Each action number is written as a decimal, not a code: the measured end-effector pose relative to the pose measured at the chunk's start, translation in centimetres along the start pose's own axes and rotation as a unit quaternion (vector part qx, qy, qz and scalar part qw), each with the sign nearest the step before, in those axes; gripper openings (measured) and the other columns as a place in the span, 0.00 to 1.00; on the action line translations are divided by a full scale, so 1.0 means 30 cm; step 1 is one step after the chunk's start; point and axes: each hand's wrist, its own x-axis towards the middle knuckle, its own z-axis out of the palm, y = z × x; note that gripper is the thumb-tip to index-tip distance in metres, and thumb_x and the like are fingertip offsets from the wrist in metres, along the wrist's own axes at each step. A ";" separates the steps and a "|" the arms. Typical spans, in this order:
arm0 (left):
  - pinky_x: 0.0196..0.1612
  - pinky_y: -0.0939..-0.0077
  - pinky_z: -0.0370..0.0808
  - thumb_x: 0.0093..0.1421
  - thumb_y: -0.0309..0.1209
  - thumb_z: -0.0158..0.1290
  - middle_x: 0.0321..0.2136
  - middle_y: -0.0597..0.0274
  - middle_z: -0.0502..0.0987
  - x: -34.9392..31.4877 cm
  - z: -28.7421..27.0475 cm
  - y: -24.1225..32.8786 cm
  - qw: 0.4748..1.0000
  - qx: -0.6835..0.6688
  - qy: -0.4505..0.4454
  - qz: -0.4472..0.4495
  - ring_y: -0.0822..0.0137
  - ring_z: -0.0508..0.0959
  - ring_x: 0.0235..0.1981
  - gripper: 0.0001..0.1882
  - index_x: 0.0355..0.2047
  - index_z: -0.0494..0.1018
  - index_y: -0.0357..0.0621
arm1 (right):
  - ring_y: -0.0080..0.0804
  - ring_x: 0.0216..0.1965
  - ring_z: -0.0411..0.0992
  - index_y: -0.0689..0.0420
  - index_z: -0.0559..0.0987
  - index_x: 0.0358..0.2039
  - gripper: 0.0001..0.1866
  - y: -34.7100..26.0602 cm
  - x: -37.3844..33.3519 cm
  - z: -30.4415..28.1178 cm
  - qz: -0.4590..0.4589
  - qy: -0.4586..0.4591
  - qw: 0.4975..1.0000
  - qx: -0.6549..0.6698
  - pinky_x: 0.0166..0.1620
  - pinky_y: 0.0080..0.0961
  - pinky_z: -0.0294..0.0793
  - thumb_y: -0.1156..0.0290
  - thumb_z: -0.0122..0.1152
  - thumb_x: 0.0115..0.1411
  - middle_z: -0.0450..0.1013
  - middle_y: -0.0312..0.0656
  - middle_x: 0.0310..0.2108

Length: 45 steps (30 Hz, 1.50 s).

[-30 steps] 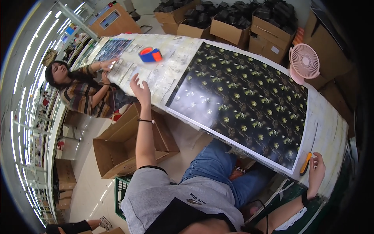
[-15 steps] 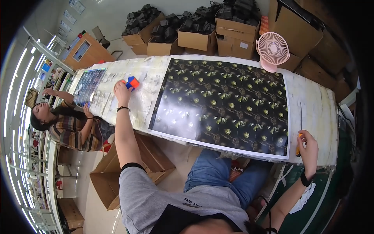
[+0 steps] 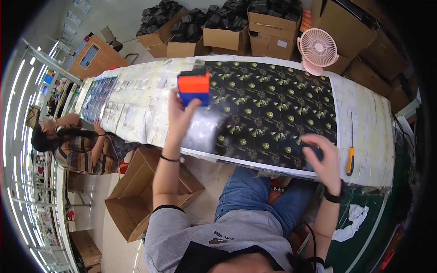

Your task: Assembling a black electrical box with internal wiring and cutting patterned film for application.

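My left hand (image 3: 181, 113) grips a boxy red-and-blue object (image 3: 193, 89) with a dark top edge. I cannot make out its exact kind. It is held up over the left end of a large glossy black sheet (image 3: 268, 113), printed with a repeating green-and-brown pattern and edged in white. Above the right part of this sheet, my right hand (image 3: 321, 157) is slightly blurred, its thumb and fingers curved and apart, with nothing between them. To its right lies a tool with a yellow-and-black handle (image 3: 350, 163) and a long thin shaft, untouched on the table.
The long table (image 3: 136, 98) has a patchy whitish covering. A pink fan (image 3: 317, 51) stands at its far edge. Behind are cardboard boxes (image 3: 223, 38) of black devices. At left a co-worker (image 3: 86, 148) sits by another printed sheet (image 3: 98, 98). An open carton (image 3: 136, 193) is on the floor.
My left hand has lifted the red-and-blue object off the table and brought it right, over the sheet. My right hand has let go of the yellow-handled tool and moved left.
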 end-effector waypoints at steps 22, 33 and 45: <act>0.55 0.71 0.70 0.56 0.23 0.58 0.49 0.61 0.73 -0.452 0.198 0.056 0.946 -0.236 0.012 -0.223 0.69 0.73 0.50 0.26 0.55 0.65 0.37 | 0.45 0.42 0.76 0.62 0.79 0.42 0.25 -0.061 -0.043 0.161 -0.070 -0.102 0.991 0.047 0.46 0.34 0.75 0.59 0.72 0.49 0.77 0.48 0.40; 0.58 0.58 0.70 0.63 0.26 0.55 0.54 0.52 0.70 -0.387 0.053 -0.099 0.966 -0.203 0.121 -0.110 0.60 0.73 0.53 0.26 0.59 0.60 0.33 | 0.39 0.32 0.81 0.62 0.82 0.32 0.09 -0.397 -0.960 -0.162 -0.119 -0.053 0.991 0.017 0.31 0.18 0.81 0.70 0.58 0.58 0.79 0.52 0.36; 0.58 0.66 0.69 0.62 0.23 0.55 0.53 0.55 0.71 -0.413 0.073 -0.089 0.979 -0.145 0.102 -0.101 0.65 0.73 0.52 0.24 0.57 0.62 0.35 | 0.20 0.24 0.65 0.64 0.74 0.50 0.15 -0.232 -0.941 0.117 0.278 0.498 0.751 -0.334 0.26 0.13 0.66 0.79 0.54 0.62 0.63 0.45 0.52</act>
